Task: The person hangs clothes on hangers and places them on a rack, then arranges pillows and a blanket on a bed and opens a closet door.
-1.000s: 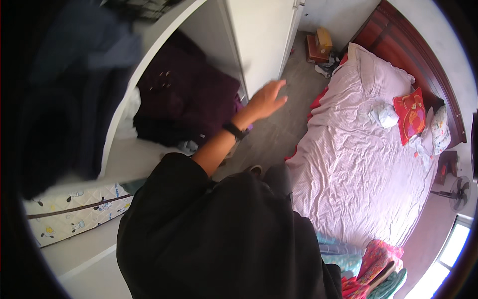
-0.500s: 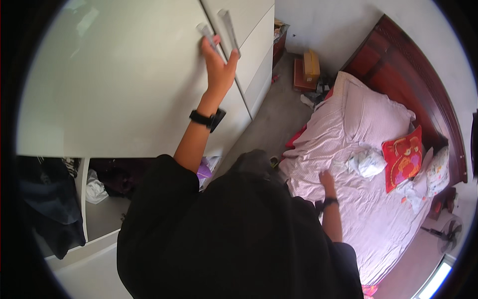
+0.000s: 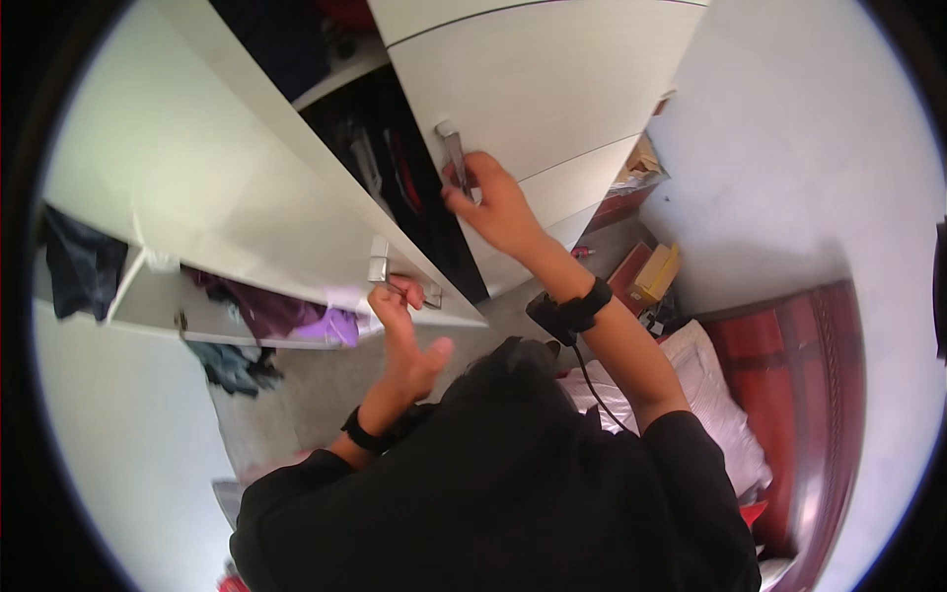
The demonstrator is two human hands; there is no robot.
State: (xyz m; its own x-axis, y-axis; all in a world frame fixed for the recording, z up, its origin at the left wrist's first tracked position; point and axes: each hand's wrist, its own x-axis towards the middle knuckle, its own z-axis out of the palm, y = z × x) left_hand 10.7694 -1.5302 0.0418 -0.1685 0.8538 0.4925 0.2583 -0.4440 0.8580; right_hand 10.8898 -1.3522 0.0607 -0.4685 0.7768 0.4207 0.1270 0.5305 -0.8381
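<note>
My left hand (image 3: 402,335) has its fingers hooked round the silver handle (image 3: 379,268) of the left white wardrobe door (image 3: 266,187), its thumb held apart. That door is swung open toward me. With bent fingers and thumb, my right hand (image 3: 498,207) grips the silver handle (image 3: 450,148) of the right wardrobe door (image 3: 552,89). Between the two doors a gap shows the dark inside, where hanging clothes (image 3: 380,163) can be made out only dimly. A black band sits on each of my wrists.
Lower left, purple and dark clothes (image 3: 271,306) spill from an open compartment over the grey floor (image 3: 296,405). A yellow box (image 3: 655,273) stands by the wall beyond the right door. The bed's red wooden headboard (image 3: 789,395) and a pillow (image 3: 710,385) are at right.
My left hand has pulled the left door open toward me. My right hand has come up from beside the bed to the right door's handle. The view has turned toward the wardrobe.
</note>
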